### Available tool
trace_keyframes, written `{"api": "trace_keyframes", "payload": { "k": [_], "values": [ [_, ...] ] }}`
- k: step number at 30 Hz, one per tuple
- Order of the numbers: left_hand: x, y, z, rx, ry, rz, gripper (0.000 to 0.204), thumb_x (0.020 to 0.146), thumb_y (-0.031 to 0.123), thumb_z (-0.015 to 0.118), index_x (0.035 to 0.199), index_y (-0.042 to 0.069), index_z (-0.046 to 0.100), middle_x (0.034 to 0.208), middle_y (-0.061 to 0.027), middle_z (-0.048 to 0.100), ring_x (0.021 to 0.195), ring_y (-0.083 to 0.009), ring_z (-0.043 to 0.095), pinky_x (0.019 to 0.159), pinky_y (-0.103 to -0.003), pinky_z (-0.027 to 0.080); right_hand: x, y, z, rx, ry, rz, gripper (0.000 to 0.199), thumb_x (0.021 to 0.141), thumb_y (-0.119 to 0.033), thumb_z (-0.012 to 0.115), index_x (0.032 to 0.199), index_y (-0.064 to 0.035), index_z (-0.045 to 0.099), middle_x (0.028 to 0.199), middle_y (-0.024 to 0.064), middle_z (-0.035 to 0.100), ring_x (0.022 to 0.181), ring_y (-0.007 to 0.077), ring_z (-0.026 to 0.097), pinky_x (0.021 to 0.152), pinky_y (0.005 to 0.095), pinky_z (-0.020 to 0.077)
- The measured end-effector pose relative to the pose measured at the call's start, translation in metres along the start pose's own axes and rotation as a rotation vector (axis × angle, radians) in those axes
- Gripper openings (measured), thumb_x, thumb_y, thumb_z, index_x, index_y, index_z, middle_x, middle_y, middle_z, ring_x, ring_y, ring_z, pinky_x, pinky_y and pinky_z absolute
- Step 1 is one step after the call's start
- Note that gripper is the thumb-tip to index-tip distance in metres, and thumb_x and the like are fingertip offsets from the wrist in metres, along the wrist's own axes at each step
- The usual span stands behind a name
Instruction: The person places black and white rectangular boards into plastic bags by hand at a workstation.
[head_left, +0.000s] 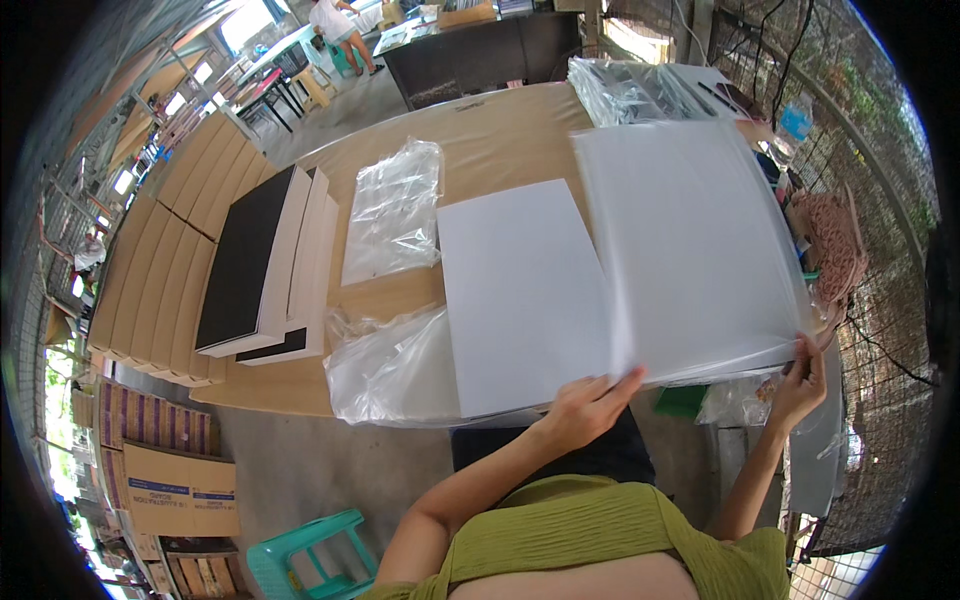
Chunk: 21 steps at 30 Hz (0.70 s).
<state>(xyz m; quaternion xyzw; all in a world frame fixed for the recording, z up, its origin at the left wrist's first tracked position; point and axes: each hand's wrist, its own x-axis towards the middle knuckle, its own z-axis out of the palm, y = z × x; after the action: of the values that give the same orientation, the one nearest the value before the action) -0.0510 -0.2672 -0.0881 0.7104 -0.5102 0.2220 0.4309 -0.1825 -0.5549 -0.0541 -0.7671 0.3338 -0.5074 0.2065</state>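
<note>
A large white sheet in a clear plastic sleeve (690,240) covers the right side of the table, its left edge slightly blurred. My left hand (588,408) is closed at the sleeve's near left corner, fingers pressed together on its edge. At the near right corner my right hand (800,385) pinches the plastic between thumb and fingers. To the left lies a plain white board (525,290), partly under the sleeve's edge. Crumpled clear plastic (390,370) shows beside and beneath this board. Another folded clear plastic bag (395,210) lies farther back.
Black-topped white stacks (255,255) and rows of brown cartons (150,280) stand at the left. More plastic packs (640,92) lie at the far right. A green stool (315,555) and cardboard boxes (180,490) are on the floor. A person (343,35) stands far back.
</note>
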Motion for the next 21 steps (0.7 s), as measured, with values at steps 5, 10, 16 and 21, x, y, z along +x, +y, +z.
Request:
{"api": "trace_keyframes", "payload": {
  "k": [5,10,16,21],
  "values": [
    [0.020,0.000,0.053,-0.067,-0.093,-0.009,0.044,0.078,0.006,0.069,0.121,0.005,0.061,0.075,-0.0047,0.058,0.057,-0.0163,0.055,0.051,-0.030,0.047,0.012,0.058,0.003,-0.175,0.173,-0.023,0.011,0.089,-0.004,0.062,0.097,-0.0018,0.070,0.083,0.0057,0.068,0.072,0.0147,0.062,0.063,0.0271,0.0496],
    [0.010,0.008,0.071,0.146,-0.308,-0.057,0.037,0.079,0.014,0.068,0.116,0.011,0.064,0.086,-0.0028,0.058,0.067,-0.0167,0.057,0.055,-0.030,0.046,-0.006,0.092,0.017,-0.332,0.160,-0.092,0.019,0.089,-0.010,0.063,0.107,-0.0039,0.067,0.106,0.0080,0.065,0.100,0.0224,0.060,0.084,0.0343,0.0477],
    [0.016,0.017,0.068,0.181,-0.188,-0.073,0.034,0.080,0.013,0.065,0.115,0.015,0.065,0.111,-0.0051,0.058,0.093,-0.0225,0.059,0.080,-0.037,0.047,-0.036,0.089,0.061,-0.232,0.343,0.240,0.067,0.087,-0.026,0.066,0.142,-0.0027,0.033,0.140,0.0218,0.037,0.129,0.0364,0.036,0.108,0.0467,0.0286],
    [0.002,-0.002,0.091,0.094,-0.293,-0.065,0.035,0.082,0.010,0.059,0.116,0.009,0.063,0.125,-0.0086,0.055,0.115,-0.0235,0.054,0.101,-0.048,0.039,-0.025,0.132,0.100,0.327,0.338,0.457,0.077,0.087,-0.022,0.060,0.144,0.0095,0.019,0.143,0.0314,0.028,0.129,0.0424,0.036,0.111,0.0467,0.0238]
  ]
}}
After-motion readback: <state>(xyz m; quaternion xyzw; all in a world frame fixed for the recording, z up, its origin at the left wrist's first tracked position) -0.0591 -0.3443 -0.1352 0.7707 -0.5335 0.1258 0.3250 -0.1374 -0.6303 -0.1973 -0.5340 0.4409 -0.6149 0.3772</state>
